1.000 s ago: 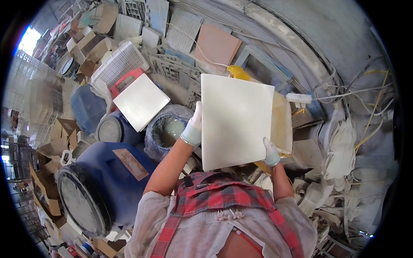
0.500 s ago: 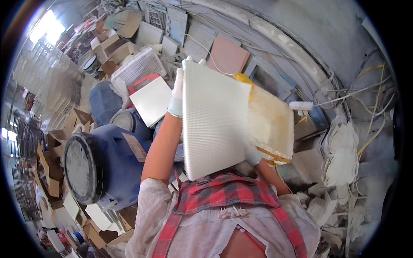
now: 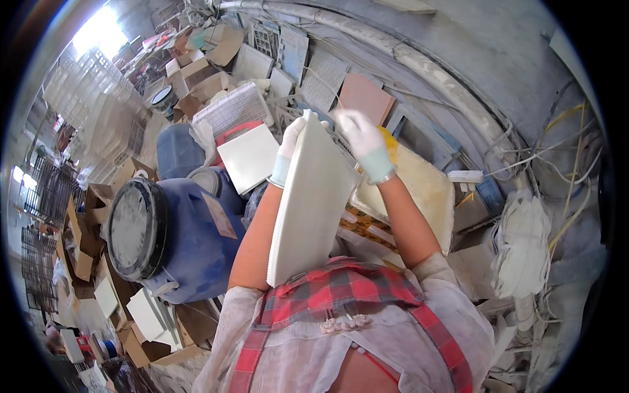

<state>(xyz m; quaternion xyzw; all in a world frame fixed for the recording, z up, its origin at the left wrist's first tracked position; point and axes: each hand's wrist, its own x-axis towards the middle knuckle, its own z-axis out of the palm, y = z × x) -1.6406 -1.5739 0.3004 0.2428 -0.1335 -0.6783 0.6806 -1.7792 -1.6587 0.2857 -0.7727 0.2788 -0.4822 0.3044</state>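
Observation:
A white panel with a finely ribbed surface (image 3: pixel 308 196) stands on edge in front of my chest, its lower end against my red-and-grey checked apron (image 3: pixel 341 288). My left hand (image 3: pixel 292 139), in a white glove with a pale green cuff, grips its far left edge. My right hand (image 3: pixel 362 136), gloved alike, is raised just right of the panel's top; its fingers are smeared by motion, and I cannot tell whether they touch the panel. Beneath my right forearm sits a cream foam box (image 3: pixel 426 190) with yellow and brown tape.
To the left stand a big blue drum (image 3: pixel 196 236) with a dusty black-rimmed lid and a blue jerrycan (image 3: pixel 178 152). Beyond them lie a white board (image 3: pixel 249 157) and a white plastic crate (image 3: pixel 234 110). Loose cables (image 3: pixel 557 160) hang at the right beside a whitish cloth bundle (image 3: pixel 522 245).
My right hand has come up from the panel's lower right side to near its top. The panel has turned, showing narrower, and its top has shifted right with my left hand.

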